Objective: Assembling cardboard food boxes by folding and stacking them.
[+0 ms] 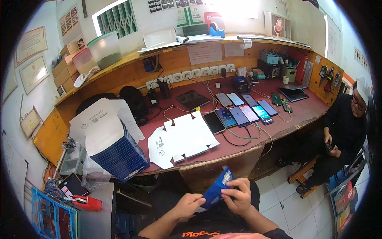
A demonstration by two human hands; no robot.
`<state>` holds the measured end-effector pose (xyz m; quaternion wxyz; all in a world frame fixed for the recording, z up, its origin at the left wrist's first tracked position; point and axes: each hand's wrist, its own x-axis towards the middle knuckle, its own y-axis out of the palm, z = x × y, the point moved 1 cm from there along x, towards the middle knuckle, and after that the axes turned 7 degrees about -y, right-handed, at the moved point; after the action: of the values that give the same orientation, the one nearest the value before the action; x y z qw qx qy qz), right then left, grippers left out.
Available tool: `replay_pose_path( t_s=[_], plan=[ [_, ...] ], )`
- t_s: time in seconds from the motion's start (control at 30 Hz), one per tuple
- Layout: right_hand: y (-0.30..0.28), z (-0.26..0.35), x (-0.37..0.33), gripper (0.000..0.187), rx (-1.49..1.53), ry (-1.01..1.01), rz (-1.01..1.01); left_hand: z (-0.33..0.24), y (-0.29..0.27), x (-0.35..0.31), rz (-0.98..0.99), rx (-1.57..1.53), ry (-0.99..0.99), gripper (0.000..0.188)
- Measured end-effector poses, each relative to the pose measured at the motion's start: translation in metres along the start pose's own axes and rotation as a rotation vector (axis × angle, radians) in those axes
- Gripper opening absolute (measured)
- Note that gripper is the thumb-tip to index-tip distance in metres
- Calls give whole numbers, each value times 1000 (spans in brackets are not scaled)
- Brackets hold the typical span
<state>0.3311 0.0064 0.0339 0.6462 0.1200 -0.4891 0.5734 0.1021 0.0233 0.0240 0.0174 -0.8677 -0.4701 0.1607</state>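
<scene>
Above my lap, both hands are on a small blue cardboard box (215, 194) with white print, held tilted. My left hand (190, 205) grips its lower left end between thumb and fingers. At the upper right edge, my right hand (238, 195) pinches the card with thumb and bent fingers. On the table beyond lie flat white die-cut box blanks (187, 137), printed side hidden. To their left stands a tall stack of blue cartons (123, 153), with a white blank (97, 119) lying on top.
Several phones (240, 116) lie in rows on the red tabletop (290, 119), some with cables attached. A dark tablet (193, 99) lies behind the blanks. Another person (346, 123) sits at the right holding a dark device. A red stapler-like tool (89, 202) rests at lower left.
</scene>
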Motion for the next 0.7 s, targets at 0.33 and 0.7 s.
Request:
replay_pose_path(
  t_s=[0.33, 0.7],
  plan=[
    [16, 48, 5, 47, 267, -316, 108, -55, -15, -4, 156, -805, 231, 55],
    [24, 48, 36, 62, 423, -403, 57, -66, -17, -11, -215, -687, 433, 55]
  ],
)
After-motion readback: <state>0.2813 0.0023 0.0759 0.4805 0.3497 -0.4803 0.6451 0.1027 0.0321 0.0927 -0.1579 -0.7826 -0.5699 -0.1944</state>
